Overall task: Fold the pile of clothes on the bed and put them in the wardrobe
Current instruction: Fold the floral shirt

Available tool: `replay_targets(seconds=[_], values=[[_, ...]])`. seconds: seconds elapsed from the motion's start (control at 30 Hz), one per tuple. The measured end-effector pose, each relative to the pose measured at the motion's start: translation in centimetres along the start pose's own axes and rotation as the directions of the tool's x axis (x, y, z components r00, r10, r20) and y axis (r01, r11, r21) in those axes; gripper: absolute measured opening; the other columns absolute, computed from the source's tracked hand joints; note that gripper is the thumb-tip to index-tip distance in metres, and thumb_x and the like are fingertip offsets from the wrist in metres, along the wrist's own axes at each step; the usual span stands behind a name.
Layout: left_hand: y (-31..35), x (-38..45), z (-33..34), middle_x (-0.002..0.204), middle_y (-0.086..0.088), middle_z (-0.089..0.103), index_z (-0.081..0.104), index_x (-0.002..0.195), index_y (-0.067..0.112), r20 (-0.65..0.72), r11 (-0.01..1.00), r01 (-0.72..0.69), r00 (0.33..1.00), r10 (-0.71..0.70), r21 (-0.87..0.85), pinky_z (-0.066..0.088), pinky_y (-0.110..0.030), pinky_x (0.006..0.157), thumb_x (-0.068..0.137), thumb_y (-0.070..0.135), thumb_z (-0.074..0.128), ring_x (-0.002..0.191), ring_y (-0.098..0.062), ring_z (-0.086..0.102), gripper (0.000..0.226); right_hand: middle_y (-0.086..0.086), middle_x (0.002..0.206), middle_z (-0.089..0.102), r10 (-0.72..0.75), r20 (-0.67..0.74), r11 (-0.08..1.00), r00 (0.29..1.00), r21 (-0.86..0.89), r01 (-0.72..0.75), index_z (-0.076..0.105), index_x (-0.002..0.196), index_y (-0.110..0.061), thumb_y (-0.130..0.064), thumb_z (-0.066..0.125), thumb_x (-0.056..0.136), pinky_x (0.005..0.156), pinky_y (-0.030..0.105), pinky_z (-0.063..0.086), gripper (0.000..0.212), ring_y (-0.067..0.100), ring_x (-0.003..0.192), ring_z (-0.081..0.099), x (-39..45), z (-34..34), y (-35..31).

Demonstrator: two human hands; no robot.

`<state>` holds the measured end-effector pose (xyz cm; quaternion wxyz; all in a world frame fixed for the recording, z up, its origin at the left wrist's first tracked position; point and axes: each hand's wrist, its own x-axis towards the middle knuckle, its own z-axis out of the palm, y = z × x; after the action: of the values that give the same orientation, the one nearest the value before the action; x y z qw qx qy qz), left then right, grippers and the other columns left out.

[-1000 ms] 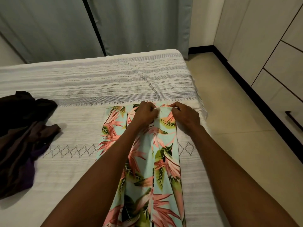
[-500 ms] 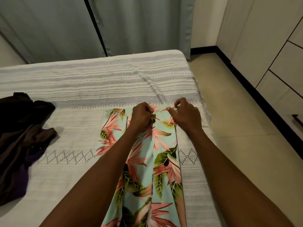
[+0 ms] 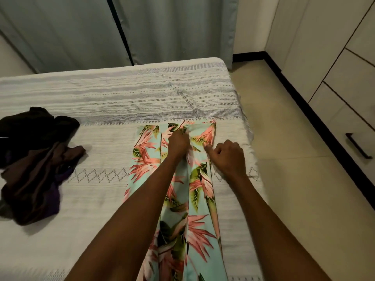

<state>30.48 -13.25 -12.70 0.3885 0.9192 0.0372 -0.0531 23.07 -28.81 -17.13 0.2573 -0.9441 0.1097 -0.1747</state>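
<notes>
Fabric of the floral garment (image 3: 176, 179) is spread lengthwise near the bed's (image 3: 101, 110) right edge. Its top is bunched in the left hand's (image 3: 178, 141) grip; the right hand (image 3: 228, 157) is curled, seemingly pinching the edge. Slippage could skew the fold. A dark clothes pile (image 3: 34, 155) waits.

1 head view, close, downward over the bed (image 3: 113, 102)

Floral garment (image 3: 194, 179) lies lengthwise on bed (image 3: 113, 102) near its right edge, dark clothes pile (image 3: 34, 153) well left, wardrobe (image 3: 334, 57) right of bed.
</notes>
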Motion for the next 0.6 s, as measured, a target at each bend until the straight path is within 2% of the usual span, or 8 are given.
replay_targets(seconds=[0.07, 0.13, 0.2, 0.27, 0.37, 0.43, 0.53, 0.6], values=[[-0.4, -1.0, -0.3, 0.108, -0.024, 0.067, 0.062, 0.107, -0.001, 0.001, 0.999, 0.007, 1.0, -0.007, 0.04, 0.035, -0.032, 0.07, 0.105, 0.027, 0.043, 0.102, -0.04, 0.063, 0.034, 0.0, 0.073, 0.059, -0.022, 0.057, 0.999, 0.998, -0.049, 0.024, 0.069, 0.066, -0.019, -0.078, 0.033, 0.089, 0.071, 0.036, 0.044, 0.074, 0.021, 0.072, 0.052, -2.3, -1.1, -0.7], [-0.4, -2.6, -0.7, 0.108, -0.025, 0.066, 0.061, 0.105, -0.001, 0.021, 0.998, 0.015, 1.0, -0.016, 0.063, 0.037, -0.033, 0.072, 0.105, 0.039, 0.042, 0.103, -0.04, 0.062, 0.044, -0.003, 0.073, 0.059, -0.017, 0.117, 0.995, 0.993, -0.095, 0.029, 0.07, 0.069, -0.02, -0.079, 0.03, 0.089, 0.076, 0.039, 0.045, 0.074, 0.02, 0.073, 0.054, -4.1, -2.0, -1.2], [-0.5, -4.2, -1.4, 0.089, -0.019, 0.067, 0.059, 0.09, 0.001, 0.071, 0.995, 0.029, 0.997, -0.036, 0.097, 0.042, -0.033, 0.069, 0.1, 0.053, 0.046, 0.092, -0.036, 0.066, 0.054, -0.001, 0.073, 0.06, 0.005, 0.176, 0.992, 0.984, -0.123, 0.017, 0.068, 0.071, -0.018, -0.076, 0.03, 0.09, 0.078, 0.041, 0.045, 0.072, 0.023, 0.075, 0.057, -5.4, -2.8, -1.7], [-0.7, -6.3, -2.1, 0.066, -0.011, 0.062, 0.058, 0.078, 0.002, 0.158, 0.994, 0.052, 0.985, -0.066, 0.093, 0.049, -0.031, 0.059, 0.095, 0.057, 0.054, 0.072, -0.031, 0.068, 0.057, 0.005, 0.079, 0.066, 0.054, 0.262, 0.991, 0.963, -0.131, -0.02, 0.068, 0.077, -0.016, -0.075, 0.028, 0.092, 0.077, 0.04, 0.047, 0.073, 0.029, 0.08, 0.063, -6.5, -3.5, -2.2], [-1.4, -9.8, -3.1, 0.058, -0.011, 0.061, 0.057, 0.072, 0.003, 0.348, 0.977, 0.211, 0.915, -0.202, 0.012, 0.048, -0.025, 0.045, 0.093, 0.052, 0.061, 0.043, -0.022, 0.055, 0.053, 0.016, 0.112, 0.067, 0.213, 0.408, 0.975, 0.888, -0.141, -0.169, 0.066, 0.109, -0.011, -0.072, 0.026, 0.096, 0.085, 0.04, 0.045, 0.075, 0.037, 0.104, 0.063, -8.1, -5.1, -3.1], [-2.1, -12.7, -3.6, 0.062, -0.012, 0.056, 0.053, 0.076, 0.005, 0.43, 0.965, 0.263, 0.868, -0.247, 0.023, 0.042, -0.021, 0.042, 0.092, 0.044, 0.068, 0.04, -0.018, 0.046, 0.045, 0.018, 0.125, 0.062, 0.282, 0.445, 0.959, 0.85, -0.155, -0.237, 0.061, 0.121, -0.009, -0.069, 0.029, 0.097, 0.092, 0.041, 0.044, 0.072, 0.038, 0.114, 0.058, -9.9, -6.4, -3.7], [-3.4, -16.7, -3.8, 0.061, -0.008, 0.055, 0.053, 0.075, 0.007, 0.434, 0.975, 0.142, 0.877, -0.204, 0.172, 0.04, -0.022, 0.046, 0.09, 0.034, 0.072, 0.044, -0.015, 0.047, 0.035, 0.018, 0.124, 0.062, 0.342, 0.455, 0.939, 0.822, -0.123, -0.322, 0.06, 0.119, -0.012, -0.068, 0.036, 0.096, 0.091, 0.04, 0.044, 0.065, 0.038, 0.114, 0.058, -13.6, -8.3, -4.6], [-3.9, -19.3, -4.0, 0.062, -0.006, 0.052, 0.051, 0.068, 0.008, 0.414, 0.974, 0.084, 0.895, -0.167, 0.211, 0.037, -0.024, 0.05, 0.089, 0.024, 0.071, 0.049, -0.015, 0.047, 0.033, 0.013, 0.117, 0.064, 0.356, 0.457, 0.928, 0.815, -0.067, -0.367, 0.059, 0.113, -0.016, -0.061, 0.045, 0.094, 0.088, 0.039, 0.047, 0.051, 0.036, 0.107, 0.059, -16.5, -9.6, -5.0]])
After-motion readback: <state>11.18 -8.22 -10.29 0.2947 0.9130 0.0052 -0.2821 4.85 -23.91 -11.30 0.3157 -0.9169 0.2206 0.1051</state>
